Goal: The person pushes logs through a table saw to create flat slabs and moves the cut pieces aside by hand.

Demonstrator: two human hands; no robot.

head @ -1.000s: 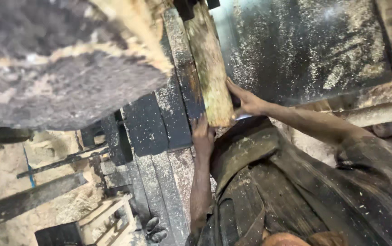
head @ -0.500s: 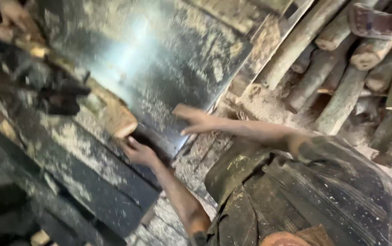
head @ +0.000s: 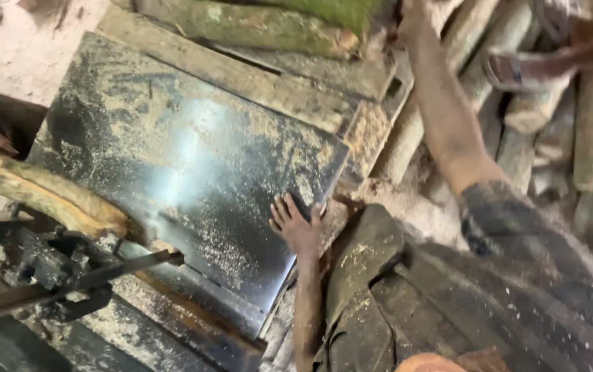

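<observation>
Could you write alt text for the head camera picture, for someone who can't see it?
A person's left hand rests flat on a sawdust-strewn dark metal table, while the right hand reaches up into stacked logs. A log lies at the table's left.

no packages, no labels, no signs, no screens (only wood, sawdust and dark metal)
</observation>
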